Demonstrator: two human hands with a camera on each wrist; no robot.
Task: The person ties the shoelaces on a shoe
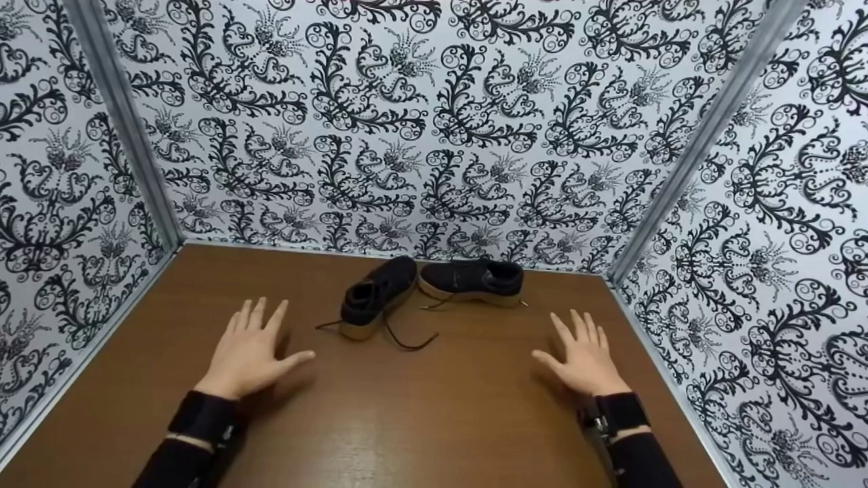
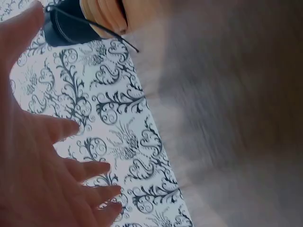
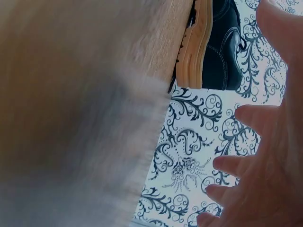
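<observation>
Two dark shoes with tan soles stand at the back of the brown table. The left shoe [image 1: 376, 298] points away at a slant, its loose lace trailing onto the wood. Beside it the right shoe [image 1: 471, 281] lies sideways along the back wall, toe toward the left shoe. My left hand [image 1: 247, 352], fingers straight and spread, is left of the shoes and holds nothing. To their right is my right hand [image 1: 580, 352], also spread, with nothing in it. Part of a shoe [image 2: 71, 23] shows past the left thumb, and a shoe's heel [image 3: 215, 61] appears in the right wrist view.
Patterned black-and-white panels enclose the brown table [image 1: 407, 420] at the back and both sides. Grey metal posts [image 1: 125, 129] mark the corners. A dark band [image 1: 203, 415] with a small device sits on each wrist.
</observation>
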